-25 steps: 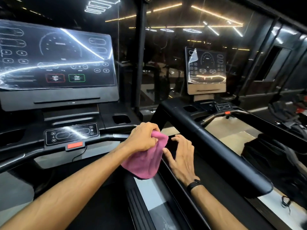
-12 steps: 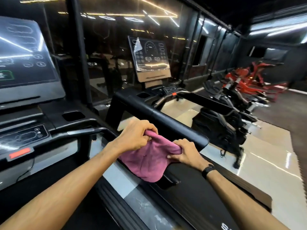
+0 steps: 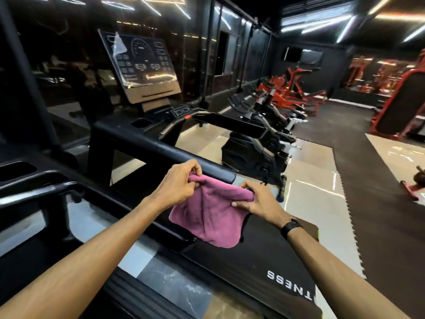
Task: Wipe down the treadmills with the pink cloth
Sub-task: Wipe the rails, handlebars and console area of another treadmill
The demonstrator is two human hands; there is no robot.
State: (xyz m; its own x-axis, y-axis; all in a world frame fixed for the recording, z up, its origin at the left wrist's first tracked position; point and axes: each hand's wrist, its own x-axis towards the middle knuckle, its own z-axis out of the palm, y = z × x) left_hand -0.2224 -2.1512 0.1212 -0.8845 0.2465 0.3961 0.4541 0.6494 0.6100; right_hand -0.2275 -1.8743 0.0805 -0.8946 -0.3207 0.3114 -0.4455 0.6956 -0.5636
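Observation:
The pink cloth (image 3: 210,215) hangs spread between both hands, just in front of the rear end of a black treadmill handrail (image 3: 161,148). My left hand (image 3: 178,185) pinches the cloth's upper left edge. My right hand (image 3: 257,203), a black band on its wrist, grips the upper right edge. The second treadmill's console (image 3: 142,65), covered in partly peeled plastic film, stands at the back. Its black belt deck (image 3: 253,261) lies below the cloth. The first treadmill's handrail (image 3: 46,189) runs along the left.
A black exercise bike (image 3: 255,148) stands right of the second treadmill. Red weight machines (image 3: 296,90) line the far wall and right side. Black rubber matting (image 3: 379,180) and pale tiles cover the floor. Dark glass panels and pillars rise on the left.
The view has swung right from the first treadmill's console to the second treadmill. My right hand took hold of the cloth, and both hands have pulled it wider apart.

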